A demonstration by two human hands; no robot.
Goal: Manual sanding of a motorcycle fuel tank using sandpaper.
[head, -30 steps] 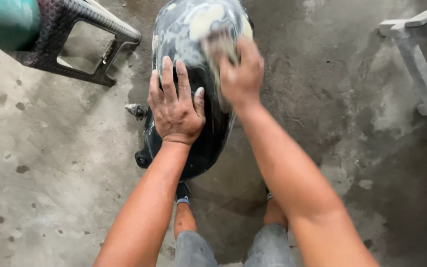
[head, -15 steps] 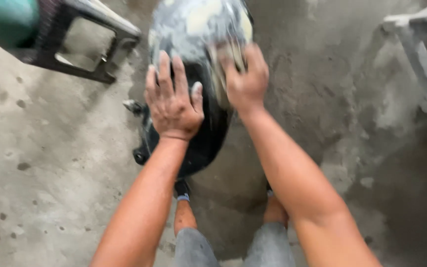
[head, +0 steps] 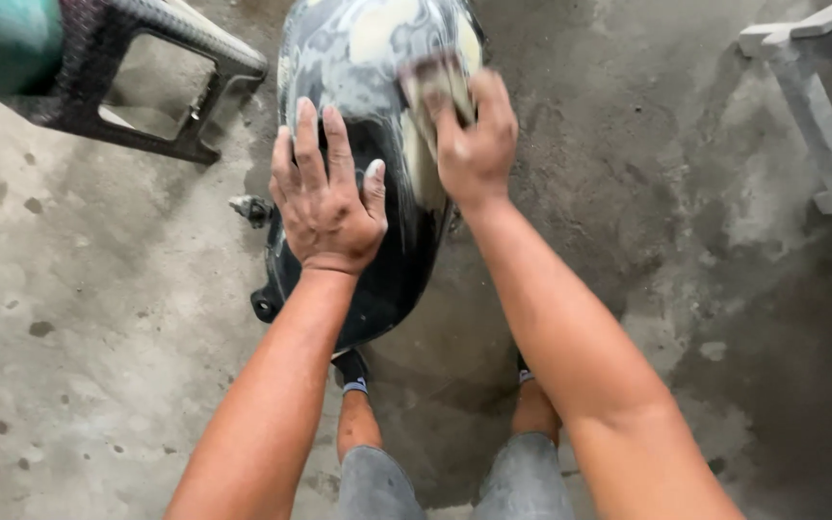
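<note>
A glossy black curved vehicle body panel (head: 392,260), patched with pale filler and sanding dust on its upper part, lies on the concrete floor in front of me. My left hand (head: 327,197) rests flat on its left side with the fingers spread, pressing down. My right hand (head: 474,140) grips a small blurred piece of sandpaper (head: 432,85) against the panel's dusty upper right area. My knees and feet show below the panel.
A dark plastic stool (head: 161,82) with a green object (head: 2,39) beside it stands at the upper left. A grey wooden frame (head: 816,106) is at the upper right. The concrete floor (head: 98,337) is stained, wetter and darker on the right.
My right hand has slid the sandpaper back and forth over the panel's upper area. The left hand has stayed pressed on the panel.
</note>
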